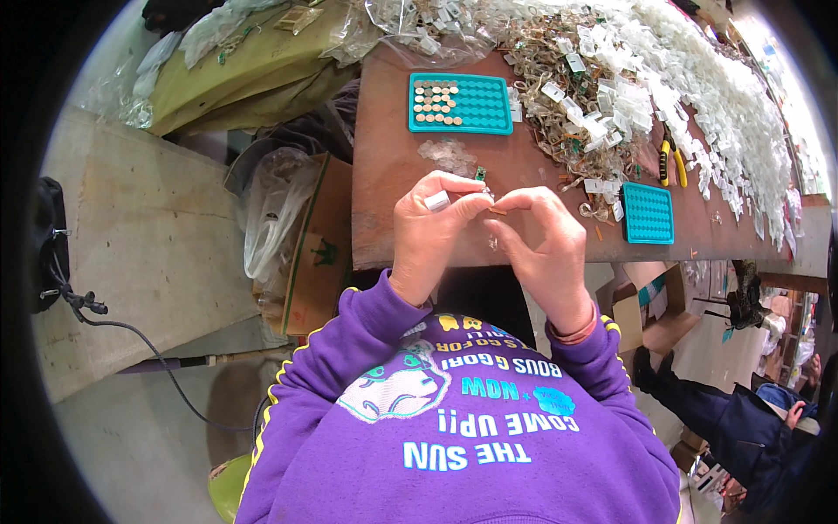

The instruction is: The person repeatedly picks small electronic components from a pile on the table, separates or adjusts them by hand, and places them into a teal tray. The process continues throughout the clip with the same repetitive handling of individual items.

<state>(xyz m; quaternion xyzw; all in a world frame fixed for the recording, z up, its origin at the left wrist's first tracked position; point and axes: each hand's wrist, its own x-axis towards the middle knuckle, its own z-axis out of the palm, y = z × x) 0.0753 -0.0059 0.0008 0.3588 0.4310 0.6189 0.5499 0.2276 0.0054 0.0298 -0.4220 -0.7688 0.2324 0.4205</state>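
At the near edge of the brown table, both my hands are raised close together over my lap. My left hand [429, 229] pinches a small green circuit board [481, 175] between thumb and forefinger. A white plastic piece [436, 202] also sits against its fingers. My right hand [548, 240] is curled, with its fingertips close to the left thumb. A tiny orange strip [497, 210] shows at its forefinger, and a small clear bit [493, 244] by its thumb. What exactly the right fingers grip is too small to make out.
A teal tray [489, 105] partly filled with round coin cells stands ahead, clear plastic pieces [447, 155] before it. Yellow-black pliers [666, 163] lie by a second teal tray [648, 214]. White plastic parts [698, 113] heap up behind. A cardboard box [316, 253] stands left; another person [724, 419] is at right.
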